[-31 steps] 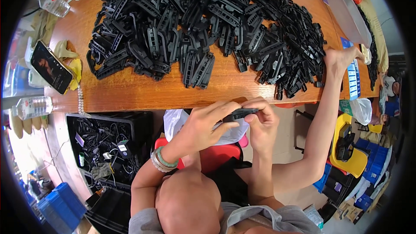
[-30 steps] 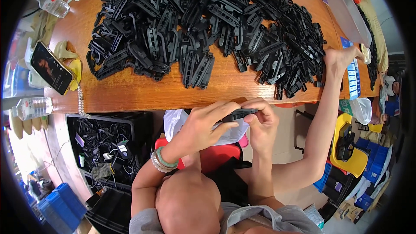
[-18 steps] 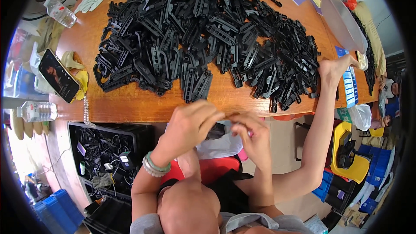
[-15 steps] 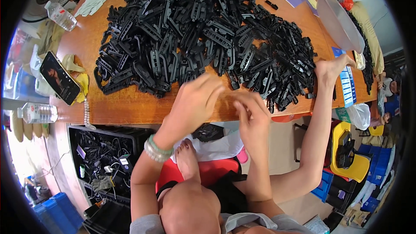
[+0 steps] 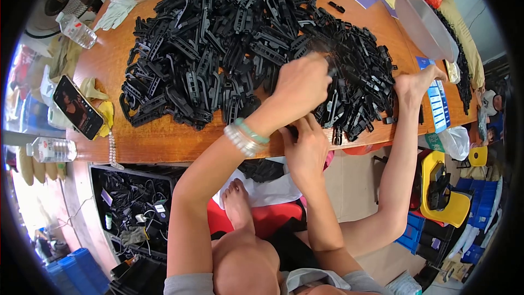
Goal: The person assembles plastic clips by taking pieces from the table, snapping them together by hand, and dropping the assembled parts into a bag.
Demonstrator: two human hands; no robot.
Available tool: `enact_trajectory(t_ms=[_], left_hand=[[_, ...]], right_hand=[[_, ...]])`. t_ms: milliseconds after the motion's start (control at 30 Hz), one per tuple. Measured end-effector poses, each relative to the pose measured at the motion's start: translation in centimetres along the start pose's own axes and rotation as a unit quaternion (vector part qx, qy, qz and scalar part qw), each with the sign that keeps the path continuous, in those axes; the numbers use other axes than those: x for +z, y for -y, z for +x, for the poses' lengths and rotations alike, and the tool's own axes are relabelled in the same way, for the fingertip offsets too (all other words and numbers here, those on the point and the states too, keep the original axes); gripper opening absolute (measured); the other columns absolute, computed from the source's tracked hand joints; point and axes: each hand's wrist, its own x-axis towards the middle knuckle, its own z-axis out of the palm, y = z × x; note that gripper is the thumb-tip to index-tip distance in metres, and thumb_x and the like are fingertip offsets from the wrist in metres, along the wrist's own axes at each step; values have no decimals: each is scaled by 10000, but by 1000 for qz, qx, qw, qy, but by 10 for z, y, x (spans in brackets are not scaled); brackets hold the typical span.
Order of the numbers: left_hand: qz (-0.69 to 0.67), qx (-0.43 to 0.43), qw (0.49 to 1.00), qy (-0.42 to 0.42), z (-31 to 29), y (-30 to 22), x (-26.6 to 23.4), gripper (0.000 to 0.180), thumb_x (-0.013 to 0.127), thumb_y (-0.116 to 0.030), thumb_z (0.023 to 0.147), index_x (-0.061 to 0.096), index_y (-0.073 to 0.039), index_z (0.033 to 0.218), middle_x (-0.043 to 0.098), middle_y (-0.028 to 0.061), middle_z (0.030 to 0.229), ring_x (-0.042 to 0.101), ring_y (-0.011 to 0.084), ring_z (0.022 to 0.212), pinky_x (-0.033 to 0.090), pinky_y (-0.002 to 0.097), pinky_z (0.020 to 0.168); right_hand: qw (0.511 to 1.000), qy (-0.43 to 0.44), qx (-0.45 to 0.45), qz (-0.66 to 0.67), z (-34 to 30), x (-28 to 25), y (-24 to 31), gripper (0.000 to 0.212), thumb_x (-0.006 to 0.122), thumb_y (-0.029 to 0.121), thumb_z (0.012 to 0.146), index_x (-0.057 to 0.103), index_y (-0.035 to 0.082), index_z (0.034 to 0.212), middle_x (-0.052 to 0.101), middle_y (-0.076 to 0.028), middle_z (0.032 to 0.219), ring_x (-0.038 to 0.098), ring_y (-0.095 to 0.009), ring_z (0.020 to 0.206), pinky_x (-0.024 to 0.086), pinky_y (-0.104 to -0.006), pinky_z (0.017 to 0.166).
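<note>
A large pile of black plastic clip-like parts point(image 5: 207, 38) covers much of the wooden table point(image 5: 147, 142). My left hand point(image 5: 303, 84) reaches across to the right, over the right part of the pile, its fingers curled closed. A smeared dark shape shows just beyond its fingertips; whether they still grip it is unclear. Below it, at the table's front edge, my right hand point(image 5: 308, 153) has thumb and fingers bent together. A small dark bit shows between them, too little to name. My left wrist passes close above the right fingertips.
A phone point(image 5: 79, 106) leans at the left edge, near two plastic bottles point(image 5: 76, 30). A pale basin point(image 5: 426, 22) stands at the far right. My bare foot point(image 5: 417, 84) rests on the table's right side. Below left sits a black crate point(image 5: 134, 202) of parts.
My left hand has swung right and away from me, from the table's front to over the pile. My right hand has shifted slightly left and nearer to me.
</note>
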Motion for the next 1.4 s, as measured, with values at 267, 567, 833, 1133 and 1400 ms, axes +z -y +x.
enact_trajectory(t_ms=[267,567,833,1133,1400], left_hand=[[-300,-206,927,90,-81,-14,-66,35,467,1,904,452,13,933,542,41,785,543,67,660,432,208,584],[-409,-324,833,183,-115,-25,-59,171,569,-92,883,592,52,972,555,9,654,501,39,501,391,206,425],[-168,-80,980,72,-139,-44,-53,364,650,-142,808,528,33,1103,594,190,801,591,330,649,458,359,523],[-150,-47,982,101,-143,-43,-47,376,643,-86,800,506,46,1124,623,186,876,617,338,702,493,370,574],[-181,-86,972,124,-141,-51,-51,369,659,-88,789,536,2,1125,629,171,858,618,327,695,494,359,589]], right_hand=[[875,-42,176,449,-26,-33,-12,244,557,-100,810,599,-30,1040,595,-93,942,632,-139,763,511,-222,681],[902,53,101,416,-48,-52,-8,210,616,-121,749,671,-36,934,646,-142,945,636,-173,792,513,-240,668],[937,-78,65,334,-53,-40,-5,244,673,-134,682,679,-20,898,583,-90,858,575,-154,722,484,-228,600],[883,-48,106,455,-53,-44,-13,418,732,-36,686,597,-33,1081,544,-91,958,556,-140,836,473,-249,678],[842,73,123,519,-54,-46,-28,397,730,105,746,542,-52,1059,571,-69,956,477,-96,751,415,-220,691]])
